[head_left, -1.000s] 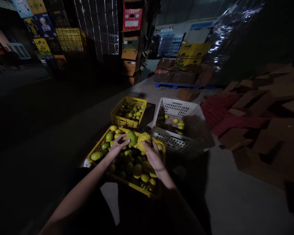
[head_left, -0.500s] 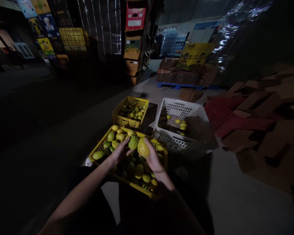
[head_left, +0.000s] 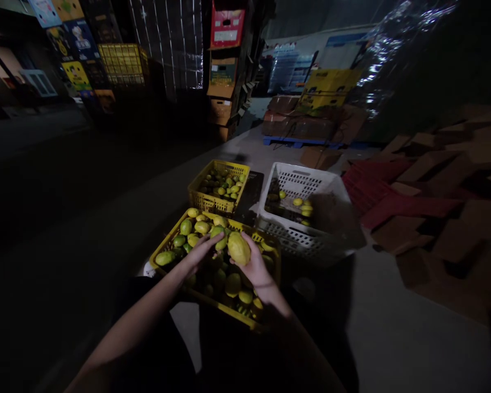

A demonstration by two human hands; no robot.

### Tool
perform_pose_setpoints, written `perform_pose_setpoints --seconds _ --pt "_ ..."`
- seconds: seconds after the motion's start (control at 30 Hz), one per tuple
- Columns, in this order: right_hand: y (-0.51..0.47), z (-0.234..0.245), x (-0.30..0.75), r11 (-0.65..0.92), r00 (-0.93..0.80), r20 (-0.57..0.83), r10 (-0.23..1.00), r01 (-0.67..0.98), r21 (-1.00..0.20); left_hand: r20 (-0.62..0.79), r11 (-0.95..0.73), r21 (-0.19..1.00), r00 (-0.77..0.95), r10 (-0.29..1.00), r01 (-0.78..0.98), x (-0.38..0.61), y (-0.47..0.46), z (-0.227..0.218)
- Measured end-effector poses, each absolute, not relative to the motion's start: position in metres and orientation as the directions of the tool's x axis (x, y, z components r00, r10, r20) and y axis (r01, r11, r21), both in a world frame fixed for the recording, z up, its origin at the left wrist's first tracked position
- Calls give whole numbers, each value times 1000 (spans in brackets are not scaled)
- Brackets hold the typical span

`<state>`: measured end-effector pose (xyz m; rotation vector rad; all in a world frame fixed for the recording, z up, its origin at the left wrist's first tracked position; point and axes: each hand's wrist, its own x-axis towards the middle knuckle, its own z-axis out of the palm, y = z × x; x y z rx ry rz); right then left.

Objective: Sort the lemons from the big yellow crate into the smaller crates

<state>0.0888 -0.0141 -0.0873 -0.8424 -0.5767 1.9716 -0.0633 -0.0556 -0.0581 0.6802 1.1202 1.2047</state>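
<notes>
A near yellow crate [head_left: 160, 253] full of green and yellow citrus fruit sits on the floor just in front of me. My right hand [head_left: 257, 269] is closed round a yellow fruit [head_left: 238, 248], held just above the pile. My left hand [head_left: 199, 255] rests its fingers on a green fruit [head_left: 217, 235] in the crate; whether it grips it I cannot make out.
Behind stand a second yellow crate [head_left: 199, 202] of small fruit and a white basket [head_left: 306, 238] with a few yellow ones. Flattened cardboard and red sheets [head_left: 396, 204] lie at the right. Stacked boxes [head_left: 221, 71] and a loaded blue pallet [head_left: 303, 143] stand further back.
My right hand has drawn the yellow fruit back and turned it in my palm. My left hand has lowered the green fruit toward the pile.
</notes>
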Motion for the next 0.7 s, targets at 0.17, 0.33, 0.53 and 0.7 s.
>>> perform_pose_setpoints --seconds 0.17,0.33,0.53,0.7 --pt "-9 -88 93 -579 -390 -428 815 -539 -612 -320 267 865 -57 946 -425 -65 -56 -56" --pt "-14 -77 91 -541 -303 -458 836 -598 -591 -309 260 820 -14 951 -510 -64 -56 -53" --pt "-18 -69 92 -553 -289 -490 822 -610 -567 -377 289 773 -43 925 -565 -63 -57 -44" --pt "-12 -88 95 -594 -407 -434 804 -590 -547 -469 364 714 -22 883 -598 -62 -56 -43"
